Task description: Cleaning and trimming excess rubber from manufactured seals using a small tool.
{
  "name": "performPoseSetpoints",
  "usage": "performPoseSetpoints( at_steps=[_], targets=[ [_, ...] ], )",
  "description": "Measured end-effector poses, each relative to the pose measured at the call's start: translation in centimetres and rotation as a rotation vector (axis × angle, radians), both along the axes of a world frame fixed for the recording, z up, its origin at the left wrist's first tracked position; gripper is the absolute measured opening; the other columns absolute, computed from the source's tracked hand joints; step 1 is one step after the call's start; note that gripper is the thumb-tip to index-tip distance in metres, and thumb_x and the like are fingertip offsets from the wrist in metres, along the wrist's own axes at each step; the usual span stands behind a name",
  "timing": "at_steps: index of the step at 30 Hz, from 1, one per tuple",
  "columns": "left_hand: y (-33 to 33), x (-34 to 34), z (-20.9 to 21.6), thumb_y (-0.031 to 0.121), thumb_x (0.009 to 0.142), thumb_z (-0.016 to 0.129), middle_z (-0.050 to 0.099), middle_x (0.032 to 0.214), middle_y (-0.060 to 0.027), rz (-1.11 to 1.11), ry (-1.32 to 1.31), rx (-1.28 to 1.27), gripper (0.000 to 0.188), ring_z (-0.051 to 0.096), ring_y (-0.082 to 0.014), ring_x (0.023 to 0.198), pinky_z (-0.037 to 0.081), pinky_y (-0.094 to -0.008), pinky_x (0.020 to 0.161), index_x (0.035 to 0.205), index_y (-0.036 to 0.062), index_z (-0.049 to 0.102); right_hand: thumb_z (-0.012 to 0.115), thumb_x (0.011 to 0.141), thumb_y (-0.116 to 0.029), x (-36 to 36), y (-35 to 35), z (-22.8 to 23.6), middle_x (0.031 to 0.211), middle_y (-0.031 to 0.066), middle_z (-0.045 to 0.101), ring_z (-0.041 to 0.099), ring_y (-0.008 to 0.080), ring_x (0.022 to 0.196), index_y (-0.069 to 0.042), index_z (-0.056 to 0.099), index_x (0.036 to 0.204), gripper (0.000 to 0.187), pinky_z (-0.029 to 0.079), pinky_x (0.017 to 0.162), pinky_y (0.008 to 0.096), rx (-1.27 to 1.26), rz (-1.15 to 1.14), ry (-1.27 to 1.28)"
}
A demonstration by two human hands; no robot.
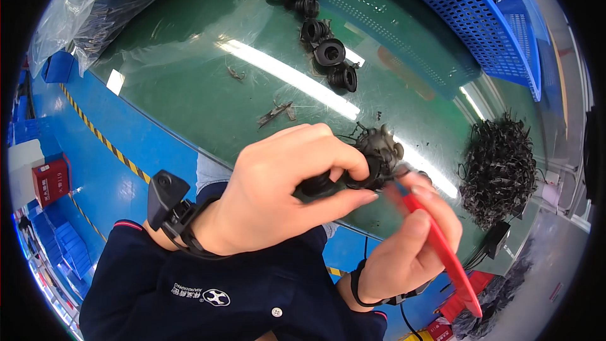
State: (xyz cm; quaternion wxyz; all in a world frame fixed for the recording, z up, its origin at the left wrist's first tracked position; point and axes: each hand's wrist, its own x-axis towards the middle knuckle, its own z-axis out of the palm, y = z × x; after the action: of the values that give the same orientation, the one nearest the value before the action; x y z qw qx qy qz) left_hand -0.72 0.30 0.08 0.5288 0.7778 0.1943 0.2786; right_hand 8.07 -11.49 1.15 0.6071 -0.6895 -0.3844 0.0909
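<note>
My left hand [278, 183] grips a black moulded rubber part [380, 145] between thumb and fingers, with its lumpy end pointing away from me. In my right hand [410, 246] is a slim tool with a red handle [449, 259], closed in the fingers and slanting down to the right. Its working end meets the near right side of the rubber part, but motion blur and my fingers hide its shape. Ahead of my left hand, a line of ribbed black rubber parts [329, 52] with round holes runs toward the far edge.
Black rubber trimmings [497, 170] are heaped on the right of the green tabletop [183, 69]. A blue perforated crate [467, 16] stands at the far right. Loose scraps [275, 113] lie ahead of my left hand. Clear plastic sheeting [79, 6] hangs at the far left.
</note>
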Motion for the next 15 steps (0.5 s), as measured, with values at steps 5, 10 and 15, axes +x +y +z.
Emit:
performPoseSetpoints(
  at_steps=[5,10,15],
  targets=[
    [0.2,-0.4,0.6,0.005,0.056,0.075,0.049,0.058,-0.0002,0.002,-0.015,-0.203,0.022,0.043,-0.0061,0.049,0.031,-0.0192,0.046,0.073,0.0034,0.06,0.057,0.078,-0.029,1.0,-0.5,0.5,0.1,0.0188,0.057,0.045,0.0361,0.106,-0.005,0.061,0.082,0.025,0.03,0.094,0.0459,0.02,0.037,-0.048],
    [0.2,-0.5,0.6,0.004,0.056,0.075,0.05,0.059,-0.0009,-0.012,-0.016,-0.11,0.023,0.044,-0.0062,0.049,0.031,-0.019,0.044,0.074,0.0024,0.061,0.059,0.076,-0.025,1.1,-0.5,0.2,0.096,0.0141,0.061,0.044,0.036,0.109,-0.006,0.061,0.083,0.02,0.025,0.096,0.0507,-0.083,0.151,-0.082],
    [0.3,-0.5,0.6,0.004,0.056,0.075,0.051,0.06,-0.0013,-0.002,-0.016,-0.107,0.023,0.045,-0.0064,0.049,0.031,-0.0192,0.044,0.074,0.0026,0.061,0.061,0.074,-0.021,0.8,-0.3,0.7,0.095,0.0108,0.062,0.045,0.0355,0.108,-0.007,0.061,0.085,0.017,0.025,0.095,0.0532,-0.13,0.144,-0.123]
  ],
)
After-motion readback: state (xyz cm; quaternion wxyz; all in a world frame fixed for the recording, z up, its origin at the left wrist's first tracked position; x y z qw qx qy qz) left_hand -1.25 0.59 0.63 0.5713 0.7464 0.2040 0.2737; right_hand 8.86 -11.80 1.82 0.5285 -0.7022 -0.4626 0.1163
